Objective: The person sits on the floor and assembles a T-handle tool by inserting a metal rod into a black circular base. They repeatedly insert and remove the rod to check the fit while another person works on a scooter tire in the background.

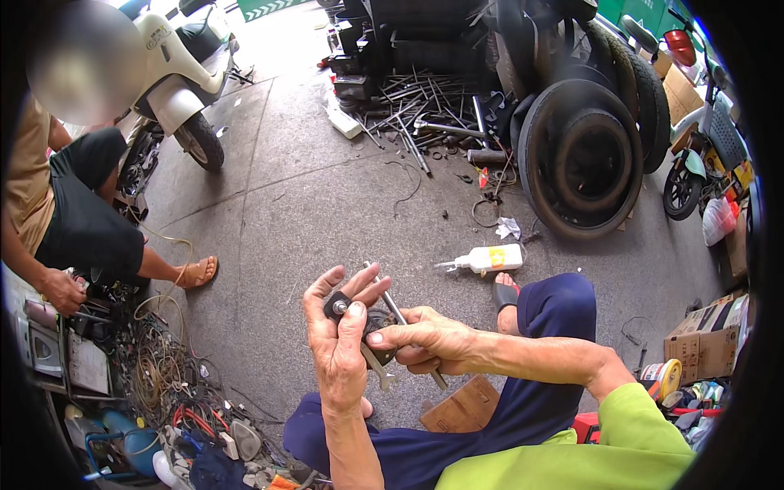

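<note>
Black part and bare steel between two hands

From my end I pick out smooth metal first: a slim, straight steel rod (393,304) slanting between the hands, and below it a flat wrench (379,371) with a forked end. On my feed the left hand (336,347) pinches a small black part (336,305) above the lap, its thumb close against it, its other fingers partly spread. The right hand (433,336) is clamped on the steel rod, thumb over the top, fingers curled beneath; I cannot tell which hand bears the wrench.

The black part looks squarish, with a shiny round stud at its middle. Behind the thumbs sits a dark piece (380,321), too covered for me to make out.

The grey floor (286,196) is speckled and crossed by seams. Ahead I see a white bottle (494,259) on its side, black tyres (545,167), a heap of metal rods (429,102) and, farther left, a cream scooter (175,110).
</note>
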Demonstrator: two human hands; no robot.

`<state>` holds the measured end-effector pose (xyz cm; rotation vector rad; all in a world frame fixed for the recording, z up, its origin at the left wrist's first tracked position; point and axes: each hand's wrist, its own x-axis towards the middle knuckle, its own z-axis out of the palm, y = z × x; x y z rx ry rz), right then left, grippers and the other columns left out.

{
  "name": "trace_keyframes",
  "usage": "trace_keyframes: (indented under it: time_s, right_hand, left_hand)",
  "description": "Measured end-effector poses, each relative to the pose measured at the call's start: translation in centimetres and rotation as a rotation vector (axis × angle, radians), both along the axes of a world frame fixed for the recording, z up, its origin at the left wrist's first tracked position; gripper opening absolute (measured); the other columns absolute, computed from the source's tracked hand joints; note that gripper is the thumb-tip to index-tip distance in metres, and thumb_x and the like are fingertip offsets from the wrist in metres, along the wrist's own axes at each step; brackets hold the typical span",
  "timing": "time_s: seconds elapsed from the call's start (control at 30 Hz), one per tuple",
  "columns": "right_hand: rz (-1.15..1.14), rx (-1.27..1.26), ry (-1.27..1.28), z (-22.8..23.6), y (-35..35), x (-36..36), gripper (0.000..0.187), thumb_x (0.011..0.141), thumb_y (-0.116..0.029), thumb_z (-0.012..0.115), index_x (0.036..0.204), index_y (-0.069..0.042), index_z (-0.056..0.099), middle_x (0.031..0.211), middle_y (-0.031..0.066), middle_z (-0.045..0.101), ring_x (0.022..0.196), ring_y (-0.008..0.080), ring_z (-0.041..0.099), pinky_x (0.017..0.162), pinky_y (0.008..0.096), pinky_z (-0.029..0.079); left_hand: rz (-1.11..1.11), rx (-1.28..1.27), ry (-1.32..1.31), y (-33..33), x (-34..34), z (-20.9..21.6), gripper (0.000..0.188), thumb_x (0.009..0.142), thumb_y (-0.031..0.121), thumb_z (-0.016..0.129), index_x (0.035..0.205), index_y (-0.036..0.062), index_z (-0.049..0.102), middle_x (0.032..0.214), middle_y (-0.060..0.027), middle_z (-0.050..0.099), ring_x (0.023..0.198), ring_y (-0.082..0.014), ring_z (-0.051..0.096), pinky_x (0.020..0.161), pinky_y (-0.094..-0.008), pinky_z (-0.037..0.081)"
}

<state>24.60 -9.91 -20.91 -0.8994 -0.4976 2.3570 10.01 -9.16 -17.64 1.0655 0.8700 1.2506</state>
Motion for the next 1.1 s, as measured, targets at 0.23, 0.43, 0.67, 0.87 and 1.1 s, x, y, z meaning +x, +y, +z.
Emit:
trace_keyframes:
  time_s: [0.23,0.43,0.67,0.87,1.1]
  right_hand:
    - [-0.025,0.063,0.055,0.4,0.2,0.6,0.035,0.085,-0.032,0.074,0.102,-0.010,0.052,0.058,-0.0094,0.037,0.041,-0.0002,0.027,0.038,0.0200,0.017]
    - [-0.043,-0.029,0.098,-1.8,-0.5,0.0,0.035,0.087,-0.034,0.072,0.099,-0.010,0.050,0.065,-0.0071,0.042,0.043,-0.0004,0.030,0.036,0.0189,0.017]
    - [-0.028,-0.091,0.249,-1.6,-0.7,-0.1,0.032,0.090,-0.040,0.065,0.085,-0.010,0.056,0.065,-0.0018,0.048,0.040,0.0022,0.027,0.035,0.0202,0.016]
    - [-0.012,-0.114,0.329,-1.3,-0.4,-0.2,0.033,0.092,-0.039,0.060,0.090,-0.006,0.059,0.067,0.0052,0.057,0.038,0.0036,0.027,0.034,0.0208,0.016]
    - [-0.029,-0.044,0.140,-1.8,-0.8,-0.6,0.027,0.091,-0.035,0.066,0.090,-0.012,0.051,0.062,-0.0053,0.038,0.044,0.0019,0.031,0.036,0.0194,0.018]
  left_hand:
    - [-0.010,0.102,0.063,-0.1,0.6,-0.1,0.058,0.092,0.002,0.045,0.144,0.0055,0.020,0.139,-0.0249,0.044,0.121,-0.0327,0.054,0.103,-0.0437,0.042]
    - [0.091,0.175,0.277,-0.3,1.6,-1.0,0.069,0.093,0.002,0.043,0.150,0.0103,0.006,0.144,-0.0248,0.038,0.120,-0.0337,0.054,0.101,-0.0428,0.043]
    - [-0.037,0.123,0.057,-0.2,0.5,-0.4,0.079,0.085,0.000,0.045,0.151,0.0063,0.001,0.148,-0.0260,0.032,0.137,-0.0373,0.035,0.112,-0.0475,0.028]
    - [-0.042,0.107,0.049,-0.6,0.2,0.1,0.081,0.082,-0.002,0.042,0.151,0.0036,-0.001,0.148,-0.0292,0.030,0.142,-0.0356,0.026,0.116,-0.0437,0.018]
    - [0.092,0.081,0.448,-1.4,0.2,-0.3,0.075,0.089,-0.002,0.039,0.150,0.0028,-0.004,0.146,-0.0259,0.036,0.113,-0.0247,0.055,0.099,-0.0346,0.041]
